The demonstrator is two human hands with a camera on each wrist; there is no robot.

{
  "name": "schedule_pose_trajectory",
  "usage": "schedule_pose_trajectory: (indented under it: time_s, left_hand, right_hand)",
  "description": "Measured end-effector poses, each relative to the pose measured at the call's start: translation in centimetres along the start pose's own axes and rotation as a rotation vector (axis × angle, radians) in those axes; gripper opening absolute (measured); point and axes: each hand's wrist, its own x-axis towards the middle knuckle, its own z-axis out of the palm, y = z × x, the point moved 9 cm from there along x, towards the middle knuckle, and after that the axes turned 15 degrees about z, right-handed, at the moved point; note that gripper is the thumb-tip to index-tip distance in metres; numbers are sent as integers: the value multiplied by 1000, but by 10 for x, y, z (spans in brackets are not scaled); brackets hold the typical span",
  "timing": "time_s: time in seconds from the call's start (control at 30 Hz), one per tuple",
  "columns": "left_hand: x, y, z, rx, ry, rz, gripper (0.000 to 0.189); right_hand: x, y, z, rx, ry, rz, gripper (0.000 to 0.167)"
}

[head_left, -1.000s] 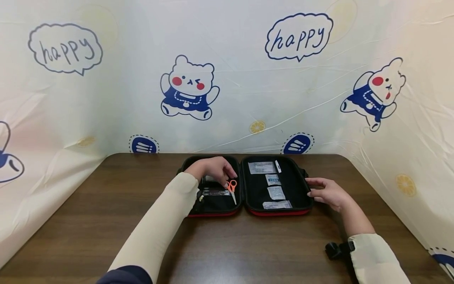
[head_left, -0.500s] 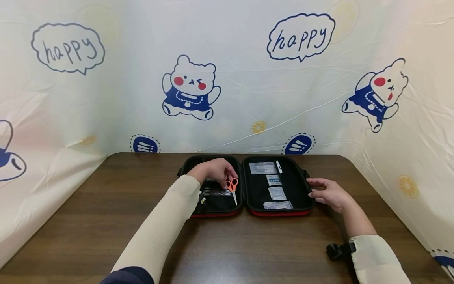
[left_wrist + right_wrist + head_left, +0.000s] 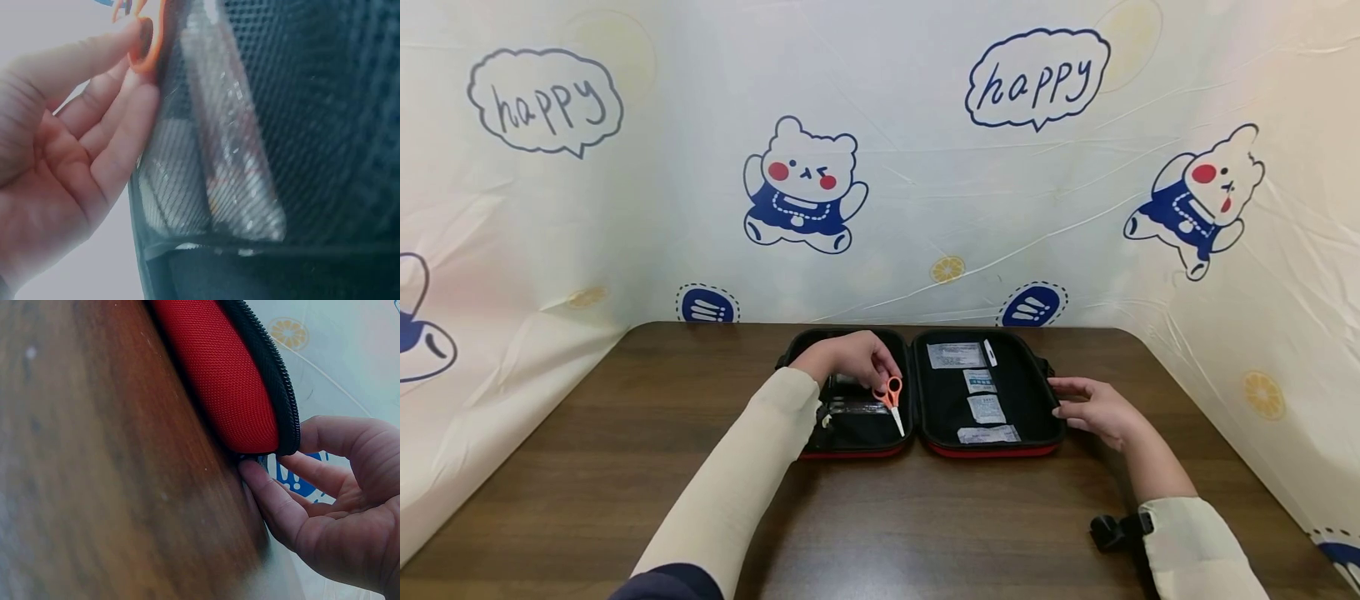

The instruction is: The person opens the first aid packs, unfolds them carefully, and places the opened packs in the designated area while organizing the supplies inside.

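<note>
An unfolded black-lined case with red outer shells lies at the far part of the table. Over its left half, my left hand pinches orange-handled scissors by the finger loops, blades pointing down toward me. In the left wrist view my thumb presses an orange loop, close to a mesh pocket with clear-wrapped items behind it. At the right half, my right hand holds the outer edge between thumb and fingers. The right wrist view shows those fingers at the zipped red rim.
Several white packets and a slim white stick-like item sit in the case's right half. A brown wooden table extends in front. A printed cloth hangs behind and at both sides.
The scissors have turned slightly in my left hand, their loops tilting and the blade tips shifting a little toward me. My right hand stays at the case edge.
</note>
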Motion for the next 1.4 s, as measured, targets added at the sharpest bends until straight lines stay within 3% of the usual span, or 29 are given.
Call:
schedule_pose_trajectory:
  time_s: [0.37, 0.97, 1.4]
  left_hand:
    - [-19, 0, -11, -201, 39, 5, 25]
    - [-51, 12, -22, -163, 179, 27, 22]
    - [-80, 4, -28, -229, 346, 35, 23]
  right_hand:
    - [-1, 0, 1, -23, 7, 11, 64]
    - [-4, 0, 1, -19, 9, 15, 64]
    - [-2, 1, 1, -9, 7, 12, 63]
